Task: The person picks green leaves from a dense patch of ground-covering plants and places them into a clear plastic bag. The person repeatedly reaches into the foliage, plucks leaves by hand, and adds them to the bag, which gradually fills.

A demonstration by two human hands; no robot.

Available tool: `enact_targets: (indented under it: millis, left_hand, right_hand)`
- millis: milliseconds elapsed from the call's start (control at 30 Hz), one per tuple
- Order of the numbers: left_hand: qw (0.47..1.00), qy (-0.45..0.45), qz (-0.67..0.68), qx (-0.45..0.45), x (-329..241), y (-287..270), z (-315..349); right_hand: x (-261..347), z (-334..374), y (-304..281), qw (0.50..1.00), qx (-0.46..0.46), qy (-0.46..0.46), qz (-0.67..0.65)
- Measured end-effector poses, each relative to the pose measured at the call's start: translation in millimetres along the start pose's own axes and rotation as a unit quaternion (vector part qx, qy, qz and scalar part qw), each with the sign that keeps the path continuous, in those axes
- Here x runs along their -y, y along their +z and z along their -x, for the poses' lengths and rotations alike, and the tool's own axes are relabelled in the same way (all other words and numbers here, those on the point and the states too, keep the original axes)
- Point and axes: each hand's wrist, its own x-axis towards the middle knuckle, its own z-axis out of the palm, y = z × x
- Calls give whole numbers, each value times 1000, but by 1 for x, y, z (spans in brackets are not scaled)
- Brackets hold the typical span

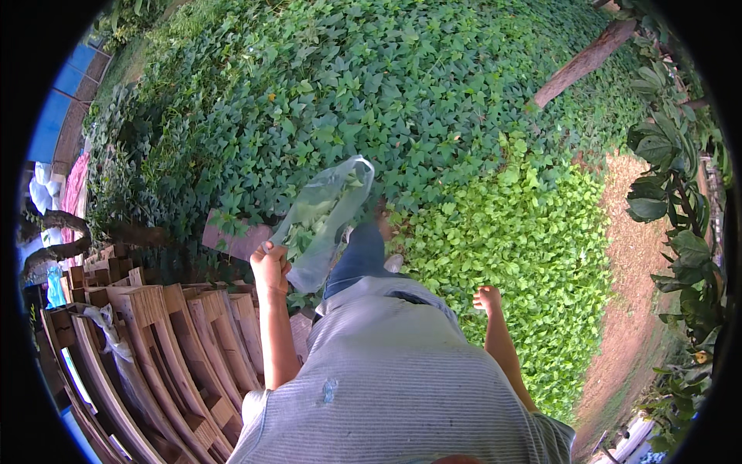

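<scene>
Plastic bag [311, 265], filmy and elongated, holds green leaves [315, 215], left fingers [277, 252] clamped on it, right fingers [484, 296] curled together.

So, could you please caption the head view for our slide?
Left hand holds a clear bag of leaves beside green plants.

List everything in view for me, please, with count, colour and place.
plastic bag: one, clear, holding leaves, centre-left
dark plants: many, green, upper half
pale plants: many, yellow-green, right of centre
tree trunk: one, brown, upper right
big leaves: many, dark green, right edge
bare ground: one strip, tan, right
wooden pallets: several, brown, lower left
sheeting: some, blue, upper left
striped top: one, grey, bottom centre
jeans: one leg, blue, centre
left hand: one, bare, holding the bag
right hand: one, bare, centre-right
</scene>
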Motion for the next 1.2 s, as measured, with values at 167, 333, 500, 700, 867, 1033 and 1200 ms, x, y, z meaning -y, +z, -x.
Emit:
enact_targets:
  millis: [167, 333, 500, 700, 867, 1033, 1200]
  left_hand:
    - [992, 42, 93, -78, -4, -17, -18]
    - [970, 67, 125, -197, -16, -58, -45]
    - [930, 22, 206, -305, -8, -121, -89]
    - [850, -129, 330, -390, 101, -228, -119]
    - [765, -128, 446, -447, 185, -239, -107]
    - [701, -121, 545, -444, 215, -235, -118]
    - [640, -138, 609, -448, 271, -251, -141]
  right_hand:
    - [35, -4, 40, 998, 65, -20, 0]
    - [53, -3, 64, 990, 113, 23, 83]
    - [74, -2, 77, 987, 89, 63, 115]
    - [136, -1, 124, 981, 100, 32, 163]
    - [215, 3, 177, 957, 132, -30, 258]
    - [285, -16, 211, 919, 138, -72, 361]
    - [347, -43, 259, 827, 198, -143, 506]
